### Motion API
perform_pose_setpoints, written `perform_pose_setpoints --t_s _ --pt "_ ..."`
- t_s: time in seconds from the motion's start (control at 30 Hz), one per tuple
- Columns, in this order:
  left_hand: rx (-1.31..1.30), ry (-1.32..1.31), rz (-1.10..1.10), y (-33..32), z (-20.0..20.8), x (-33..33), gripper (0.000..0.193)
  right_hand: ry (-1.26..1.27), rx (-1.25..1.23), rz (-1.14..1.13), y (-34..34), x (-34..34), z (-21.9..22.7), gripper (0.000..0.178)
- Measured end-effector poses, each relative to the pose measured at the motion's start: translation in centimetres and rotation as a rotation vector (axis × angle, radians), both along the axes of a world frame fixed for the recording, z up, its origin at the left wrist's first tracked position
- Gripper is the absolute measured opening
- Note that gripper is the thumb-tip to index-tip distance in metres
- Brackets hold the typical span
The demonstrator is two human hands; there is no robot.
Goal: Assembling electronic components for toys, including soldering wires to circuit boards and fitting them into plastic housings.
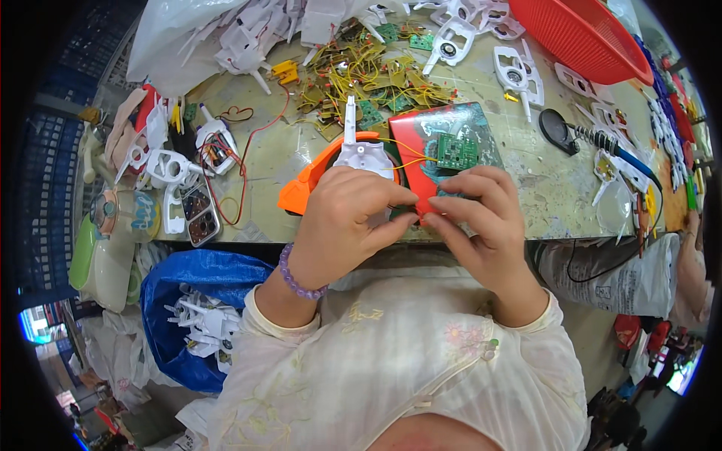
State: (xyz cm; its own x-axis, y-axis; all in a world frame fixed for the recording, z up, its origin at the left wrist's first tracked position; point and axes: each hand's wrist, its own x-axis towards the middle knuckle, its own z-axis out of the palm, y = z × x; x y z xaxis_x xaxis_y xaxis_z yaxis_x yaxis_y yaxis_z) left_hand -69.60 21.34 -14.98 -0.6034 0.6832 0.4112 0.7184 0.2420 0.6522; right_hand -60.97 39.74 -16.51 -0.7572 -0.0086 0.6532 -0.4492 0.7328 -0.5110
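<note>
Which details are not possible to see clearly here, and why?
Head view:
- Whether left hand and right hand hold something small: they themselves hide it.
- White plastic part: near end covered by the left hand.
- Red basket: cut off by the top edge.
- Green circuit board: fine components too small.

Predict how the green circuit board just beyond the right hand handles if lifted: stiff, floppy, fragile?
The green circuit board is probably stiff and light, being a small flat panel. The yellow wires running toward the white plastic casing look thin and curved, so they'd likely flex and might tug. Uncovered surface components suggest some fragility.
</note>
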Motion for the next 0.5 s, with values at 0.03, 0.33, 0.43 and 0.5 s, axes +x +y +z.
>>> perform_pose_setpoints --t_s 0.03,0.33,0.43,0.5 --pt "0.002 0.001 -0.009 0.0 -0.1 0.0 0.014 0.002 -0.001 0.008 -0.2 0.0 0.0 0.024" --pt "0.025 0.019 0.013 0.3 -0.3 0.7 0.013 -0.012 -0.019 -0.004 -0.6 0.0 -0.2 0.020" --pt "0.036 -0.063 0.031 0.3 -0.2 0.9 0.011 0.017 -0.063 -0.004 -0.3 -0.1 0.0 0.019" --pt "0.166 -0.281 0.074 0.6 -0.6 1.1 0.010 0.015 -0.058 -0.017 -0.1 0.0 0.0 0.019"
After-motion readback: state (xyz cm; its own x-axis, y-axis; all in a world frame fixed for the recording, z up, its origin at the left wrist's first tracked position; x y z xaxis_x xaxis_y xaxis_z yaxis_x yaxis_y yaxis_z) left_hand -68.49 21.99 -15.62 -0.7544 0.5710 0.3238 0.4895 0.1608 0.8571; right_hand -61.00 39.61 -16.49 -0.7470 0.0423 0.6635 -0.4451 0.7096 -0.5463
